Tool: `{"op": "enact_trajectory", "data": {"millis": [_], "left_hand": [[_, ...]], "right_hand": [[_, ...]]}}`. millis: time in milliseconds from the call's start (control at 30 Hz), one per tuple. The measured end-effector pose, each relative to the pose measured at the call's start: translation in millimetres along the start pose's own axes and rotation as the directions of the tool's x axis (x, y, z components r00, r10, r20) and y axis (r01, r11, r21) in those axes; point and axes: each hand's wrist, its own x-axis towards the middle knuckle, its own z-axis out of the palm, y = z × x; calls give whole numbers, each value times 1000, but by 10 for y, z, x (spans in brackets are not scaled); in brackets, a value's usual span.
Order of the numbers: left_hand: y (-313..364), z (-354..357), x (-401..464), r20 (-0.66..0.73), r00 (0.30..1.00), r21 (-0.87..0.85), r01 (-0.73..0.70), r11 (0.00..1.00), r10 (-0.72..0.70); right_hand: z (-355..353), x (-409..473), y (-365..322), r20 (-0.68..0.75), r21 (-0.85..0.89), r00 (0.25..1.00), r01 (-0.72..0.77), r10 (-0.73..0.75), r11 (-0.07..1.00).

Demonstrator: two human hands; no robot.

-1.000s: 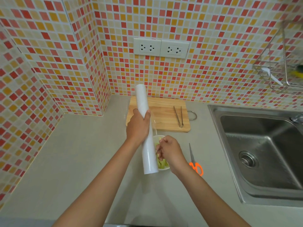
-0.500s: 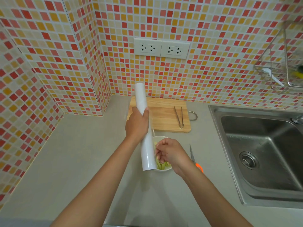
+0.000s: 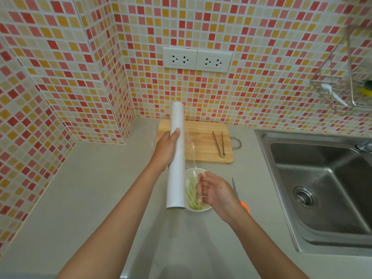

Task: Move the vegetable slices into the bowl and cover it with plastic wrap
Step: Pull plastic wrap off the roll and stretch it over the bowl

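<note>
My left hand (image 3: 167, 150) grips the white roll of plastic wrap (image 3: 177, 174) around its middle and holds it above the counter, its near end over the left side of the small white bowl (image 3: 196, 210). Pale green vegetable slices (image 3: 191, 195) lie in the bowl. A clear sheet of film (image 3: 191, 150) stretches rightward from the roll. My right hand (image 3: 214, 191) hovers over the bowl's right half, its curled fingers pinching the film's loose edge.
A wooden cutting board (image 3: 203, 141) with metal tongs (image 3: 219, 143) lies behind the bowl. Orange-handled scissors (image 3: 240, 200) lie right of the bowl, partly under my right hand. A steel sink (image 3: 322, 188) fills the right side. A wire rack (image 3: 346, 81) hangs on the tiled wall.
My right hand has drawn the film edge a little to the right, away from the roll. The roll and my left hand stay almost in place.
</note>
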Motion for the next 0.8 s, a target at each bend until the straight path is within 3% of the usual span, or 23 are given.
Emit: {"op": "enact_trajectory", "data": {"millis": [100, 200, 300, 467, 667, 800], "left_hand": [[46, 70, -62, 36, 999, -69, 6, 998, -3], [80, 176, -133, 62, 998, -85, -24, 996, 29], [75, 218, -188, 59, 998, -93, -28, 995, 34], [40, 170, -238, 98, 995, -132, 22, 991, -9], [-67, 99, -297, 170, 985, -252, 71, 965, -28], [-146, 59, -339, 241, 967, -352, 171, 920, -87]], "right_hand": [[41, 149, -113, -39, -70, 991, -127, 124, 989], [196, 348, -231, -77, -74, 992, -109, 104, 991], [290, 454, -282, -174, -152, 982, 51, -78, 987], [270, 482, -224, -223, -354, 878, 332, -424, 874], [232, 511, -132, -282, -486, 775, 393, -566, 781], [135, 487, -50, -295, -455, 783, 389, -548, 801]]}}
